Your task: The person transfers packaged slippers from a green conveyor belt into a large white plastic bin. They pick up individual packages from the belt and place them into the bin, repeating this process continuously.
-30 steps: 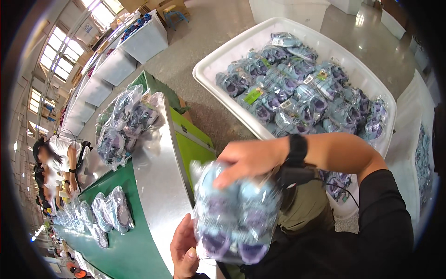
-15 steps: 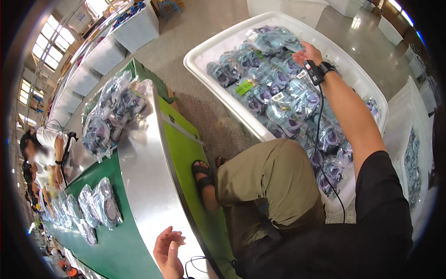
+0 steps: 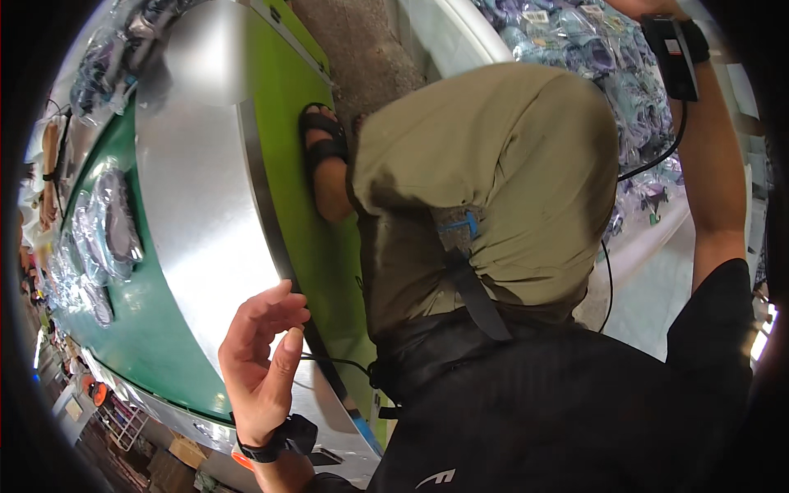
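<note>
My left hand (image 3: pixel 261 355) hovers over the shiny metal edge (image 3: pixel 201 197) of a work table, fingers loosely curved and apart, with nothing in them. At the top right, my right hand (image 3: pixel 645 6) is cut off by the picture's rim, so its fingers are hidden. It is nearest to a heap of bagged shoes (image 3: pixel 604 62), blue-grey and purple in clear plastic, lying in a large white bin (image 3: pixel 472 25). A black strap with a small cabled device (image 3: pixel 670 57) sits on that wrist. Other bagged shoes (image 3: pixel 115 226) lie on the green belt (image 3: pixel 164 345).
More bagged shoes (image 3: pixel 103 70) are piled at the table's far left end. The table's lime-green side panel (image 3: pixel 288 189) runs beside my sandalled foot (image 3: pixel 329 177). A thin black cable (image 3: pixel 610 287) hangs by my knee. Another person's arm (image 3: pixel 51 152) shows at the far left.
The view has swung down and right, pushing the bin toward the upper right. My right hand, earlier seen over the bagged shoes, is now mostly out of view. My left hand appears higher and larger.
</note>
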Demonstrator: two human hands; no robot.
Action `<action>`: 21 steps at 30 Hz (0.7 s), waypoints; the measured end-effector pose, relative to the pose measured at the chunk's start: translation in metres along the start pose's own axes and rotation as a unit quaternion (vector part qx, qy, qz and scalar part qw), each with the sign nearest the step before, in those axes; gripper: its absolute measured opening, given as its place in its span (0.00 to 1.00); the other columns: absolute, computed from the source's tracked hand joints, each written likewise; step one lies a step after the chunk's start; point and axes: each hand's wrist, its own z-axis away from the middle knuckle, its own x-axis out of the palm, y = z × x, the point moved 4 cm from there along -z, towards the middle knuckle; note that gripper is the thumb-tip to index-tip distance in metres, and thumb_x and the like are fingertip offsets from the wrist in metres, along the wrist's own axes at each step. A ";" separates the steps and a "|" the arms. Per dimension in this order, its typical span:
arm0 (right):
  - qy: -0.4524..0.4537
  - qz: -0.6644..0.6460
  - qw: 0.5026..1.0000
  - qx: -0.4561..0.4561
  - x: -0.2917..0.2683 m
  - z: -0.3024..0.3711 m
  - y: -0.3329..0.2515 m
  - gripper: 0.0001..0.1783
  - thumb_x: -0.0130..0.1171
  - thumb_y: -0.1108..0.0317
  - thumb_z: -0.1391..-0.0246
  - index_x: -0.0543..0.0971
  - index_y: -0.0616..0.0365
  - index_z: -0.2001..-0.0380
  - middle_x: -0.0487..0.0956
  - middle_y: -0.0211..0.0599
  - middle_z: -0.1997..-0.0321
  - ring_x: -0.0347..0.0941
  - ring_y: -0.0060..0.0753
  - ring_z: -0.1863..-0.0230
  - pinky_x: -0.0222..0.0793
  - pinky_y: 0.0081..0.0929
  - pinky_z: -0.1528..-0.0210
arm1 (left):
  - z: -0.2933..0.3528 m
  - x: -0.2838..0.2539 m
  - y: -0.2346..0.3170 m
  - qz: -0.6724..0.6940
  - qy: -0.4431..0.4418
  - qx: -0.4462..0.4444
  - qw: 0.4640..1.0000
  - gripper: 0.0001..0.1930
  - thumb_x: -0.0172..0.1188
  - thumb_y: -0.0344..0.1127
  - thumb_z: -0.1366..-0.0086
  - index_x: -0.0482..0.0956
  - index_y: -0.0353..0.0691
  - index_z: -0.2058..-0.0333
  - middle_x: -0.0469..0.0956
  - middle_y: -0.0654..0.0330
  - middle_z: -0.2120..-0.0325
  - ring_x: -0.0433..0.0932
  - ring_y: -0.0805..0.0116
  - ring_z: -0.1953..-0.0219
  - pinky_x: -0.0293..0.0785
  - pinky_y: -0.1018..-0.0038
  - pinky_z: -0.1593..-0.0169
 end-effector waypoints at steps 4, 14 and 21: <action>-0.084 0.048 0.993 -0.064 0.051 0.011 -0.010 0.23 0.50 0.56 0.28 0.75 0.66 0.46 0.82 0.40 0.58 0.83 0.33 0.61 0.82 0.28 0.60 | 0.006 -0.006 -0.008 -0.002 0.028 0.006 1.000 0.24 0.64 0.38 0.31 0.74 0.31 0.41 0.82 0.54 0.56 0.78 0.68 0.59 0.74 0.71 0.52; -0.267 -0.117 0.955 -0.051 0.163 0.033 -0.049 0.27 0.48 0.55 0.28 0.71 0.73 0.43 0.80 0.45 0.58 0.82 0.40 0.58 0.82 0.31 0.60 | -0.004 -0.070 -0.004 0.037 0.119 0.018 0.992 0.21 0.61 0.35 0.30 0.74 0.29 0.42 0.81 0.55 0.57 0.79 0.68 0.59 0.75 0.72 0.53; -0.236 -0.091 0.967 0.028 0.225 -0.002 0.012 0.27 0.45 0.48 0.28 0.75 0.60 0.45 0.78 0.25 0.62 0.76 0.18 0.66 0.71 0.18 0.66 | -0.020 -0.137 -0.013 0.095 0.166 -0.017 0.981 0.18 0.59 0.33 0.28 0.75 0.32 0.43 0.80 0.57 0.55 0.80 0.70 0.57 0.78 0.74 0.54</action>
